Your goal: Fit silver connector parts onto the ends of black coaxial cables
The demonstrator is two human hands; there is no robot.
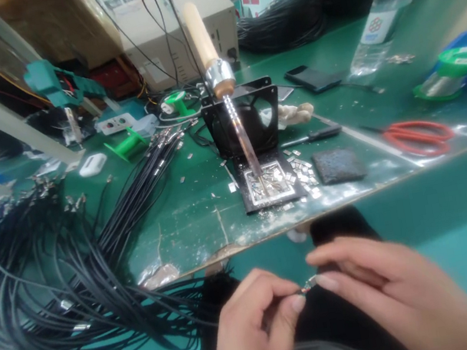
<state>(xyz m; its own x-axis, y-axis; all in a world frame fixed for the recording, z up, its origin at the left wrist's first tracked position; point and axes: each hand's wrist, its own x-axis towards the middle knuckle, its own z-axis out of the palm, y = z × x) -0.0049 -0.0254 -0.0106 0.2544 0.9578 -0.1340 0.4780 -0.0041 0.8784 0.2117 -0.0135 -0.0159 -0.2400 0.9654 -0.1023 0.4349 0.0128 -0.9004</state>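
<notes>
Below the table's front edge, my left hand (262,319) pinches a thin cable end with small coloured wires between thumb and index finger. My right hand (382,287) is close beside it, its thumb touching a small metal connector (309,283) at the wire tips; its index finger is raised apart from the thumb. Above them, on the table, a soldering iron (237,120) with a wooden handle points down into a square tray (294,193) of small metal pieces. A black fan frame (266,104) stands behind the tray.
Many black cables (99,281) spread over the left side and hang past the edge. Right of the tray lie a dark block (338,166), a screwdriver (325,133) and red scissors (419,138). Farther back are a phone (311,78), a plastic bottle (388,5) and a solder spool (450,76).
</notes>
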